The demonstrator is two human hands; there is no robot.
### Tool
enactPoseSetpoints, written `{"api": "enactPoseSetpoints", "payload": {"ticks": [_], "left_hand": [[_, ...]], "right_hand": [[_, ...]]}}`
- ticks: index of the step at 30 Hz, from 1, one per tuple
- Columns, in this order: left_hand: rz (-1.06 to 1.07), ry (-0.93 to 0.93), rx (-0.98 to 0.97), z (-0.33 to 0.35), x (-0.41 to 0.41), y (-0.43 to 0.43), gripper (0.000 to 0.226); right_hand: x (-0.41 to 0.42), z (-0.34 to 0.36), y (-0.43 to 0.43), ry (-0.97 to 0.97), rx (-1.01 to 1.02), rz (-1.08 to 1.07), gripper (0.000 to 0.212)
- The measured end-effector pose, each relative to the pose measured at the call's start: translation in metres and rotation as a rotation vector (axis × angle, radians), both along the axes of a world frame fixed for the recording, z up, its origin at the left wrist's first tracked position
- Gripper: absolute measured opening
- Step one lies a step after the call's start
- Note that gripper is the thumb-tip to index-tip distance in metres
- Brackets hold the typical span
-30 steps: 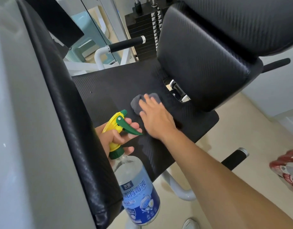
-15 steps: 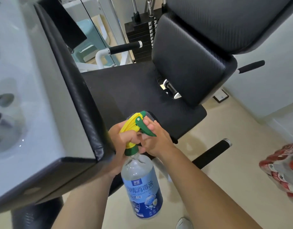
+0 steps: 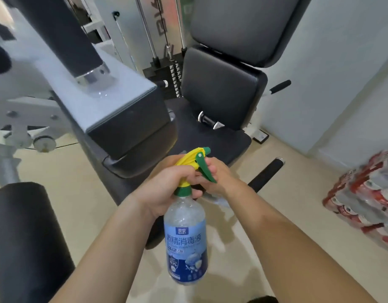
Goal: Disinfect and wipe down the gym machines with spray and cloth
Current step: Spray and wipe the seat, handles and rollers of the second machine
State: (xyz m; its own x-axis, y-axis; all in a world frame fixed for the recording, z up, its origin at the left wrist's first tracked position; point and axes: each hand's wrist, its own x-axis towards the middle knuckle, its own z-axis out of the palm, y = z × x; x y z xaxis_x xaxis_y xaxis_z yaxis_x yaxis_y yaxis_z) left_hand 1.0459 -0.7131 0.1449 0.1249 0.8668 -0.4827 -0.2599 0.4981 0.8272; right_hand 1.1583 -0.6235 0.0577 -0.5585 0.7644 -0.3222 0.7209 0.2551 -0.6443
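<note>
Before the seat (image 3: 210, 141), the bottle (image 3: 185, 237) is gripped by the left hand (image 3: 166, 189), while the right hand (image 3: 219, 176), withdrawn from wiping, is curled at the trigger (image 3: 205, 169), its grasp impossible to tell; respraying is expected.

Curled left hand (image 3: 166, 184) touching curled right hand (image 3: 219, 176)

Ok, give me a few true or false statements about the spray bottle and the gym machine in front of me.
1. The spray bottle stands on the floor. False: it is held up in the air by its neck, base hanging down.
2. Its trigger is green. True.
3. Its label is red. False: the label is blue.
4. The machine's seat pad is black. True.
</note>
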Motion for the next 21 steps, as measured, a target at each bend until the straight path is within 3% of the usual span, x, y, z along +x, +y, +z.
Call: {"api": "enactPoseSetpoints", "payload": {"ticks": [4,8,10,12,14,18,21], "left_hand": [[-0.048,0.042,0.018,-0.001,-0.012,-0.022,0.046],[-0.149,0.042,0.05,0.001,-0.031,-0.049,0.045],[-0.213,0.066,0.092,0.002,-0.049,-0.062,0.047],[-0.237,0.129,0.134,0.006,-0.07,-0.076,0.048],[-0.197,0.183,0.186,0.009,-0.097,-0.086,0.05],[-0.098,0.269,0.221,0.012,-0.156,-0.102,0.054],[-0.081,0.365,0.195,0.009,-0.195,-0.101,0.054]], "right_hand": [[-0.008,0.004,-0.006,0.022,-0.03,-0.205,0.039],[-0.016,-0.003,-0.011,-0.038,0.177,-0.079,0.02],[-0.026,0.001,-0.013,-0.046,0.254,-0.038,0.03],[-0.039,0.001,-0.012,-0.103,0.298,-0.031,0.026],[-0.054,0.001,-0.014,-0.109,0.317,-0.046,0.023],[-0.075,-0.003,-0.027,-0.058,0.267,-0.113,0.043],[-0.086,-0.004,-0.031,-0.048,0.27,-0.109,0.039]]}}
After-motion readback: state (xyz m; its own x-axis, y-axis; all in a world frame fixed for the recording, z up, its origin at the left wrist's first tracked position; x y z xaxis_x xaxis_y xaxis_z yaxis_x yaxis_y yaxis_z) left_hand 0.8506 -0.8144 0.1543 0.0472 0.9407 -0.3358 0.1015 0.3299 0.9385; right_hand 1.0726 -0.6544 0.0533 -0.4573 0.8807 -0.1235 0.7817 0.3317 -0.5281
